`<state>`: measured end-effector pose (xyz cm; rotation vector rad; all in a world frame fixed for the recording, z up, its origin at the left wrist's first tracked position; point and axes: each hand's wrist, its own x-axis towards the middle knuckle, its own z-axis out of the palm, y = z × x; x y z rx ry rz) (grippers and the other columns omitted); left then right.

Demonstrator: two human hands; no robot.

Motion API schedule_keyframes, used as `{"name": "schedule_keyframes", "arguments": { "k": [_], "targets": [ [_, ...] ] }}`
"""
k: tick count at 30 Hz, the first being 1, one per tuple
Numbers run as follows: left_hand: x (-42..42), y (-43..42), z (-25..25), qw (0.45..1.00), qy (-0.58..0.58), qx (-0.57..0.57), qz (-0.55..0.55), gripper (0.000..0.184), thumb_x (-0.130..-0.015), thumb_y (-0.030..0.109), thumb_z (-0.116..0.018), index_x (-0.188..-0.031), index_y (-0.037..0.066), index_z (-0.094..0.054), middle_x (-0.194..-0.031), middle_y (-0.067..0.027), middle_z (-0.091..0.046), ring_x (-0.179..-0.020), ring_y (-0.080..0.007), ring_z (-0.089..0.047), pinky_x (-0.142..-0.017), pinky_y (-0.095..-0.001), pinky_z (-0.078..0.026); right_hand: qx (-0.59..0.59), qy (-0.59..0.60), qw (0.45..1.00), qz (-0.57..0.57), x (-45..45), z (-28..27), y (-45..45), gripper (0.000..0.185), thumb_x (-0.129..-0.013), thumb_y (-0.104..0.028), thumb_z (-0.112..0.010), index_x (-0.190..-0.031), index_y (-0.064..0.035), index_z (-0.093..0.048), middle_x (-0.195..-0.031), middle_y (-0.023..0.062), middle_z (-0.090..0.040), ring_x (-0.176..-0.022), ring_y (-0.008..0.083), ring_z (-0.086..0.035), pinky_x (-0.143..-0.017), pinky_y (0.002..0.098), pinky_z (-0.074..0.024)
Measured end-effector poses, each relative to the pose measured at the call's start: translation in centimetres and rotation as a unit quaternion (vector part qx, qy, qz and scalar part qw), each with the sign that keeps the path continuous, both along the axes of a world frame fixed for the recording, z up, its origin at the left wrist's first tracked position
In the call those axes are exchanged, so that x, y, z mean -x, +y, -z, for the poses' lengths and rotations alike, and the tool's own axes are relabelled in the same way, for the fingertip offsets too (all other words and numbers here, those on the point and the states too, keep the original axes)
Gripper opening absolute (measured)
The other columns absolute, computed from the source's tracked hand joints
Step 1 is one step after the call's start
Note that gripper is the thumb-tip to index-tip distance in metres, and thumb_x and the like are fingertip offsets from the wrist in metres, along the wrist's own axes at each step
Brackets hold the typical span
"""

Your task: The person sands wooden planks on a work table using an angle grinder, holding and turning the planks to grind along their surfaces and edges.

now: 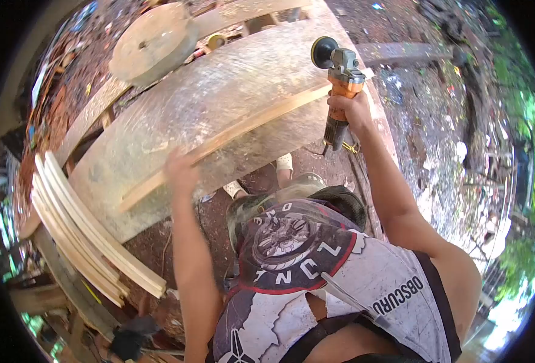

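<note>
My right hand [353, 110] is wrapped around the body of an orange angle grinder [347, 80], held up over the right end of the table. At its top the grinder carries a round black disc [323, 52] with a yellowish edge. A long, narrow wooden strip [255, 122] lies diagonally across the tabletop, its right part passing behind the grinder. My left hand [181, 170] is over the strip's left part. Motion blurs its fingers, so whether it grips the wood or only rests there is unclear.
The strip lies on a worn wooden table [219, 85]. A thick round wooden slab [155, 45] is at its far edge, near a small yellow roll [216, 41]. Several pale wooden strips [92, 224] are stacked at the left. Littered dirt ground [425, 139] stretches to the right.
</note>
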<state>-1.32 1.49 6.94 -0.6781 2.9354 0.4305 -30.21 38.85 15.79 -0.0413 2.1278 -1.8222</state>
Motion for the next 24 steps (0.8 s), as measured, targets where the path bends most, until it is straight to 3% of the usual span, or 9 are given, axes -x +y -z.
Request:
{"name": "schedule_keyframes", "arguments": {
  "k": [4, 7, 11, 14, 15, 18, 21, 23, 24],
  "targets": [
    [-4.1, -6.8, 4.4, 0.988, -0.150, 0.032, -0.035, 0.032, -0.087, 0.025, -0.066, -0.116, 0.015, -0.075, -0.132, -0.0162, -0.065, -0.122, -0.0378, -0.059, -0.104, -0.0472, -0.046, 0.032, -0.137, 0.989, -0.046, 0.6, 0.2, 4.3, 0.014, -0.086, -0.006, -0.069, -0.099, -0.0042, -0.062, -0.075, -0.0014, -0.056, -0.062, 0.0086, -0.054, -0.052, 0.0244, -0.0413],
    [-5.5, -7.1, 12.0, 0.995, 0.094, 0.019, -0.034, 0.032, -0.094, 0.028, -0.056, -0.113, 0.011, -0.074, -0.113, -0.0210, -0.071, -0.107, -0.0409, -0.065, -0.096, -0.0516, -0.049, -0.128, -0.048, 0.990, -0.045, -2.1, -0.7, 2.3, 0.015, -0.090, -0.011, -0.068, -0.101, -0.0035, -0.061, -0.070, -0.0026, -0.053, -0.056, 0.0069, -0.049, -0.051, 0.0259, -0.0388],
    [-0.5, -0.9, 2.4, 0.980, 0.064, -0.101, -0.162, 0.022, -0.086, 0.020, -0.057, -0.092, 0.007, -0.074, -0.104, -0.0212, -0.071, -0.101, -0.0436, -0.064, -0.089, -0.0544, -0.049, -0.134, -0.085, 0.973, -0.165, -4.7, 2.1, -1.3, 0.033, -0.087, -0.019, -0.074, -0.113, 0.0007, -0.064, -0.083, -0.0012, -0.064, -0.069, 0.0072, -0.056, -0.063, 0.0256, -0.0462],
    [-1.8, -0.6, 3.0, 0.955, 0.293, 0.021, -0.046, 0.038, -0.084, 0.036, -0.072, -0.107, 0.007, -0.074, -0.113, -0.0196, -0.071, -0.104, -0.0375, -0.067, -0.094, -0.0479, -0.052, -0.178, -0.053, 0.952, -0.242, -8.1, 2.7, -6.4, 0.037, -0.087, -0.020, -0.074, -0.117, 0.0008, -0.063, -0.088, -0.0012, -0.064, -0.073, 0.0081, -0.057, -0.065, 0.0262, -0.0471],
    [-0.7, 1.7, 0.1, 0.958, 0.225, -0.114, -0.133, 0.042, -0.086, 0.042, -0.071, -0.106, 0.005, -0.074, -0.112, -0.0200, -0.071, -0.104, -0.0361, -0.067, -0.094, -0.0462, -0.052, -0.144, -0.054, 0.951, -0.267, -8.0, 3.0, -6.9, 0.038, -0.088, -0.020, -0.073, -0.117, 0.0014, -0.062, -0.089, -0.0005, -0.064, -0.075, 0.0086, -0.057, -0.066, 0.0269, -0.0476],
    [-1.2, 5.2, -5.7, 0.868, 0.052, -0.412, -0.273, 0.058, -0.093, 0.057, -0.062, -0.102, 0.001, -0.074, -0.108, -0.0203, -0.072, -0.102, -0.0329, -0.069, -0.093, -0.0416, -0.052, -0.126, -0.064, 0.932, -0.334, -10.9, 2.6, -11.9, 0.040, -0.088, -0.022, -0.073, -0.117, 0.0021, -0.061, -0.093, 0.0014, -0.064, -0.079, 0.0095, -0.058, -0.071, 0.0283, -0.0488],
    [-1.7, 6.6, -1.6, 0.805, 0.054, -0.516, -0.288, 0.069, -0.093, 0.068, -0.057, -0.105, 0.001, -0.072, -0.104, -0.0179, -0.072, -0.093, -0.0265, -0.069, -0.087, -0.0388, -0.054, -0.169, -0.048, 0.901, -0.397, -14.1, 2.3, -17.2, 0.043, -0.088, -0.026, -0.072, -0.117, 0.0034, -0.060, -0.096, 0.0065, -0.066, -0.085, 0.0137, -0.061, -0.076, 0.0313, -0.0501],
    [-3.6, 6.0, -3.1, 0.594, 0.152, -0.717, -0.330, 0.074, -0.092, 0.070, -0.056, -0.115, 0.000, -0.068, -0.108, -0.0144, -0.071, -0.093, -0.0237, -0.068, -0.085, -0.0353, -0.054, -0.231, 0.009, 0.871, -0.434, -17.9, 2.0, -21.3, 0.049, -0.089, -0.033, -0.071, -0.117, 0.0056, -0.058, -0.099, 0.0147, -0.069, -0.092, 0.0216, -0.066, -0.082, 0.0361, -0.0515],
    [-4.2, 5.1, -5.1, 0.576, 0.166, -0.727, -0.334, 0.070, -0.095, 0.063, -0.059, -0.124, -0.001, -0.063, -0.113, -0.0107, -0.069, -0.096, -0.0214, -0.068, -0.085, -0.0324, -0.053, -0.234, 0.013, 0.866, -0.442, -19.0, 1.9, -22.8, 0.049, -0.089, -0.033, -0.071, -0.117, 0.0056, -0.058, -0.099, 0.0147, -0.069, -0.092, 0.0216, -0.066, -0.082, 0.0361, -0.0515]
  ]
}}
